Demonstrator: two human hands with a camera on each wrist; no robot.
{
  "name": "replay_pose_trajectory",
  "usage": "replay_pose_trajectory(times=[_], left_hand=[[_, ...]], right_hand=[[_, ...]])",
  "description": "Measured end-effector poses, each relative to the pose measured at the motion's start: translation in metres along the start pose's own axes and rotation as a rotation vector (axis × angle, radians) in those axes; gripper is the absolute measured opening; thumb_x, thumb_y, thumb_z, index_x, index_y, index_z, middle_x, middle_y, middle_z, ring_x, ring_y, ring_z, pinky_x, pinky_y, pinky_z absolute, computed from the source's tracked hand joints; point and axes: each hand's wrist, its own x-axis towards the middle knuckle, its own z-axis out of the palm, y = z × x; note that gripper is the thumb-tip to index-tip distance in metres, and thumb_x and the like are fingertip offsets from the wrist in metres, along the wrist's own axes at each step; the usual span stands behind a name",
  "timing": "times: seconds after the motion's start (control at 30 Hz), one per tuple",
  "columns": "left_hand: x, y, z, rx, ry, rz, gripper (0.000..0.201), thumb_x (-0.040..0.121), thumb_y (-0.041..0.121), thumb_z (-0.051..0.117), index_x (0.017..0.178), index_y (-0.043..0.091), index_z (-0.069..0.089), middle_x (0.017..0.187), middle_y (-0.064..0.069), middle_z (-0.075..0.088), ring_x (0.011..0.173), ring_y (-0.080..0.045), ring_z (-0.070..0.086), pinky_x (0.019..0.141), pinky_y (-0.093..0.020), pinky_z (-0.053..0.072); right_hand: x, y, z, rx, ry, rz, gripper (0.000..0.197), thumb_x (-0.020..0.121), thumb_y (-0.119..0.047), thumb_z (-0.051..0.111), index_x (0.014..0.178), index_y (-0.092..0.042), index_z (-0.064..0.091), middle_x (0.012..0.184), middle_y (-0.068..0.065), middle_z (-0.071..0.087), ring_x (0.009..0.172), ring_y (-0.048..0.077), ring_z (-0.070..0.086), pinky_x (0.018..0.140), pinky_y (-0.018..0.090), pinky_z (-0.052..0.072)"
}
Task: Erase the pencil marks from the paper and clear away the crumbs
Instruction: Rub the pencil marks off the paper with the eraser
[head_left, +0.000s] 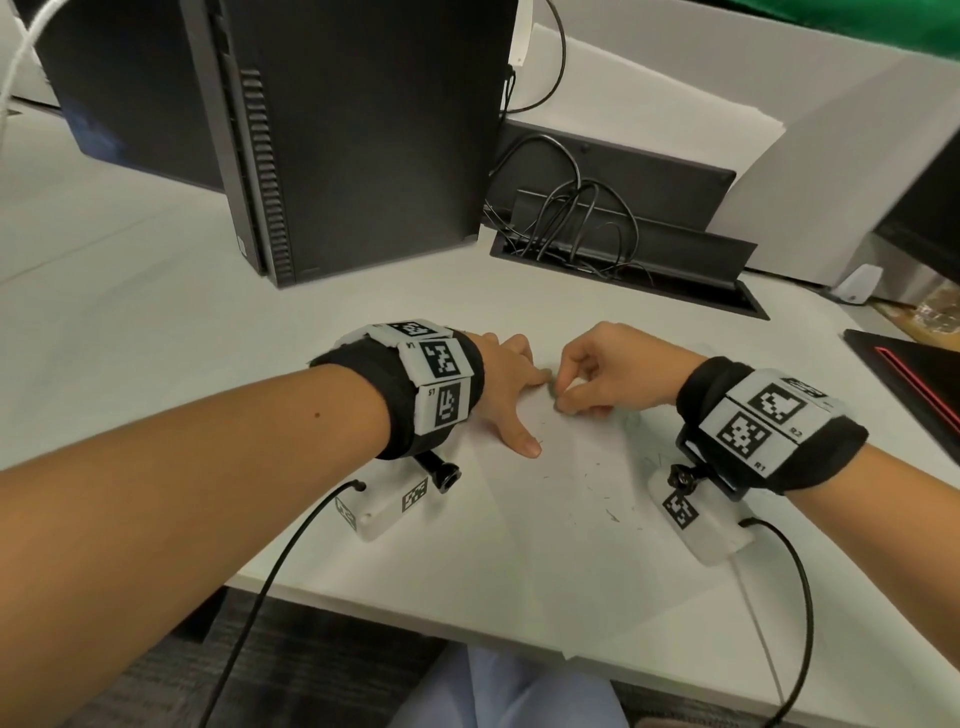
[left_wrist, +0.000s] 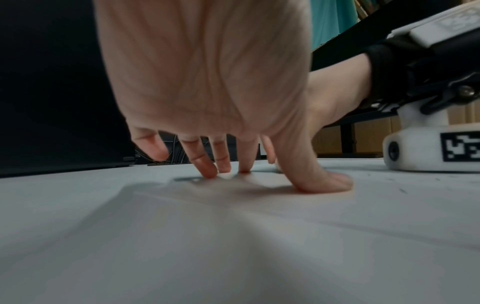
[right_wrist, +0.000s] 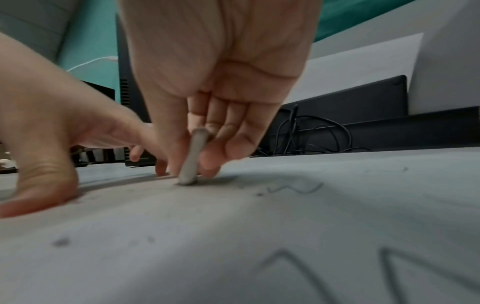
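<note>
A white sheet of paper (head_left: 571, 525) lies on the desk in front of me, with faint pencil marks (right_wrist: 296, 189) and dark eraser crumbs (head_left: 597, 499) scattered on it. My right hand (head_left: 587, 384) pinches a small greyish eraser (right_wrist: 191, 158) between thumb and fingers, its lower end touching the paper. My left hand (head_left: 511, 395) lies spread on the paper's left part, fingertips and thumb (left_wrist: 322, 183) pressing it down, just left of the eraser.
A black computer tower (head_left: 332, 135) stands behind the hands. A cable tray (head_left: 623, 260) with black cords sits at the back right. A dark pad with a red line (head_left: 914, 374) lies at the right. The desk's front edge (head_left: 415, 618) is close to me.
</note>
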Motion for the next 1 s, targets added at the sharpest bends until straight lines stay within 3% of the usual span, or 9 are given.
replay_pose_trajectory(times=[0.13, 0.23, 0.27, 0.33, 0.53, 0.67, 0.8, 0.93, 1.0], left_hand=[[0.001, -0.001, 0.001, -0.006, 0.006, -0.001, 0.092, 0.078, 0.064, 0.058, 0.150, 0.030, 0.012, 0.149, 0.004, 0.016, 0.133, -0.026, 0.027, 0.105, -0.045, 0.029], [0.000, -0.001, 0.000, -0.011, 0.014, 0.008, 0.091, 0.079, 0.062, 0.058, 0.150, 0.027, 0.012, 0.150, 0.005, 0.015, 0.133, -0.025, 0.025, 0.105, -0.044, 0.028], [0.000, -0.001, 0.000, -0.018, 0.019, 0.016, 0.091, 0.080, 0.061, 0.058, 0.150, 0.025, 0.014, 0.150, 0.006, 0.015, 0.134, -0.025, 0.025, 0.106, -0.045, 0.028], [0.000, -0.001, 0.001, -0.030, 0.021, 0.028, 0.090, 0.080, 0.060, 0.059, 0.150, 0.023, 0.016, 0.152, 0.009, 0.013, 0.134, -0.023, 0.023, 0.107, -0.045, 0.028], [0.005, 0.000, -0.007, -0.055, -0.036, 0.024, 0.095, 0.077, 0.058, 0.064, 0.150, 0.030, 0.010, 0.151, 0.010, 0.012, 0.137, -0.022, 0.020, 0.112, -0.044, 0.025], [0.011, 0.011, -0.008, -0.036, -0.014, -0.006, 0.092, 0.077, 0.066, 0.057, 0.149, 0.037, 0.010, 0.145, 0.003, 0.018, 0.133, -0.026, 0.024, 0.108, -0.045, 0.028], [0.015, 0.015, -0.008, -0.016, 0.004, -0.005, 0.086, 0.075, 0.069, 0.057, 0.145, 0.038, 0.019, 0.141, 0.001, 0.022, 0.129, -0.026, 0.028, 0.106, -0.048, 0.027], [0.018, 0.014, -0.008, 0.023, 0.006, 0.003, 0.092, 0.074, 0.070, 0.056, 0.148, 0.034, 0.016, 0.142, 0.003, 0.022, 0.129, -0.024, 0.027, 0.105, -0.047, 0.027], [0.018, 0.015, -0.007, 0.021, 0.008, 0.005, 0.090, 0.074, 0.070, 0.056, 0.147, 0.032, 0.020, 0.142, 0.003, 0.023, 0.128, -0.023, 0.027, 0.104, -0.046, 0.027]], right_hand=[[-0.009, -0.003, 0.001, 0.094, -0.130, 0.009, 0.006, 0.078, -0.012, 0.073, 0.081, -0.008, 0.070, 0.064, 0.006, 0.066, 0.049, 0.008, 0.057, 0.055, 0.015, 0.049], [-0.009, 0.010, -0.015, 0.159, 0.140, 0.060, 0.003, 0.082, -0.012, 0.069, 0.081, -0.012, 0.067, 0.058, 0.002, 0.063, 0.044, 0.003, 0.055, 0.051, 0.012, 0.046], [-0.008, 0.014, -0.019, 0.153, 0.167, 0.074, 0.002, 0.083, -0.013, 0.068, 0.082, -0.012, 0.066, 0.058, 0.002, 0.063, 0.046, 0.005, 0.056, 0.054, 0.015, 0.048], [-0.007, 0.019, -0.020, 0.102, 0.099, 0.097, 0.003, 0.083, -0.012, 0.067, 0.085, -0.013, 0.065, 0.061, 0.003, 0.063, 0.052, 0.011, 0.058, 0.061, 0.020, 0.051], [-0.002, 0.025, -0.015, 0.113, 0.000, 0.145, 0.012, 0.081, -0.012, 0.070, 0.092, -0.008, 0.066, 0.078, 0.014, 0.070, 0.059, 0.015, 0.063, 0.061, 0.018, 0.054], [-0.001, 0.020, -0.013, 0.097, -0.025, 0.104, 0.007, 0.081, -0.009, 0.068, 0.087, -0.008, 0.065, 0.070, 0.013, 0.064, 0.051, 0.014, 0.056, 0.057, 0.021, 0.051], [-0.005, 0.015, -0.010, 0.141, -0.196, 0.052, 0.013, 0.079, -0.008, 0.071, 0.089, -0.002, 0.068, 0.063, 0.007, 0.064, 0.049, 0.011, 0.054, 0.053, 0.018, 0.049], [0.004, 0.023, -0.014, -0.033, 0.008, 0.059, 0.006, 0.078, -0.014, 0.070, 0.077, -0.017, 0.066, 0.069, 0.013, 0.065, 0.045, 0.004, 0.050, 0.057, 0.021, 0.046], [0.002, 0.021, -0.012, -0.023, -0.023, 0.055, 0.007, 0.078, -0.013, 0.070, 0.077, -0.018, 0.065, 0.068, 0.012, 0.064, 0.044, 0.004, 0.050, 0.055, 0.020, 0.046]])
